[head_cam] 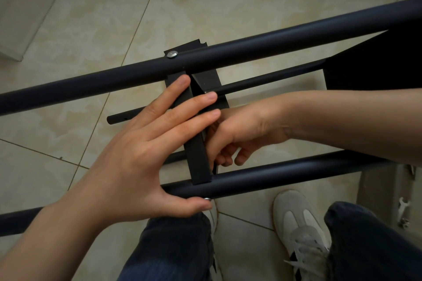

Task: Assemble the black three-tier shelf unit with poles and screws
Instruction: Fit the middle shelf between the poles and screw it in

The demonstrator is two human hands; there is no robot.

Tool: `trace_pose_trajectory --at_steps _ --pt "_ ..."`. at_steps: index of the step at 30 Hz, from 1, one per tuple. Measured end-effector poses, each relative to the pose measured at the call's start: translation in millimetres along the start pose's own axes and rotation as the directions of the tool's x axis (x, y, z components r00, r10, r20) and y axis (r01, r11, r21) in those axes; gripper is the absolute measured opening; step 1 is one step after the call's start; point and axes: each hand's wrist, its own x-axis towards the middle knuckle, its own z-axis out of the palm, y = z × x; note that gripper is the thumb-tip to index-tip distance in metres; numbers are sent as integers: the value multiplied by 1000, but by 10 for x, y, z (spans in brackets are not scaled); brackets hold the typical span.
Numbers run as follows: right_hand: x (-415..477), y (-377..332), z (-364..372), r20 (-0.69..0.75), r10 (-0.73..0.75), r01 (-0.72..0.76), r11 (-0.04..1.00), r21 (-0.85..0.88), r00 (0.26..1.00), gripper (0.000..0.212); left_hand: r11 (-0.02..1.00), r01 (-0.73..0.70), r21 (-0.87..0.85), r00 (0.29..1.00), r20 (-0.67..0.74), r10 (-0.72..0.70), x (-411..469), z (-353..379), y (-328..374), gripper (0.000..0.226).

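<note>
Bracing left hand (137, 162): your fingers lie straight and spread across the edge of the shelf panel (197, 157). Your thumb reaches under the panel's near end.
Shelf panel: this is the task's piece. You see it edge-on as a narrow black strip bridging the two thick poles, and it is the landmark for every line below.
Far pole (274, 45): it crosses the panel's far end and runs out to both sides of it.
Far screw (172, 54): a silver head sits on the far pole, just left of the panel's far end.
Near pole (285, 173): it crosses the panel's near end, and the panel butts against it.
Near screw (207, 199): a small silver head shows right at the panel's near end, on the underside of the near pole, with your thumb tip touching it.
Right hand (246, 130): it sits just right of the panel with the fingers curled downward close against the panel's side (whether they pinch anything, you cannot tell from here).
Thin pole (269, 77): it passes beneath the panel's far half, on the far side of the frame.
Second shelf (376, 64): a black sheet stands well to the right of the panel.
Wrench (403, 211): it lies on the floor (68, 29), far right of the panel and nearer to you.
Shoe (296, 223): a pale shoe sits on the floor, below and right of the panel's near end.
</note>
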Motion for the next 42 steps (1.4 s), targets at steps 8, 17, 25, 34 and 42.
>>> trace_pose_trajectory --at_steps 8,17,25,34,42 --pt "-10 61 -14 27 -19 17 998 59 999 8 1000 -4 5 1000 4 4 -2 -6 -8 99" --pt "-10 76 -22 34 -59 57 996 69 998 9 1000 -7 -2 1000 3 7 4 -7 -1 97" --pt "-8 -1 -29 58 77 -82 994 78 995 9 1000 -1 5 1000 7 1 0 -13 -9 98" --pt "-191 77 9 -1 17 -16 995 99 1000 17 1000 -6 -9 1000 -4 6 -5 -3 -7 97" --pt "-641 87 157 -245 -150 55 933 -356 958 16 996 4 88 1000 9 -5 -50 -24 15 101"
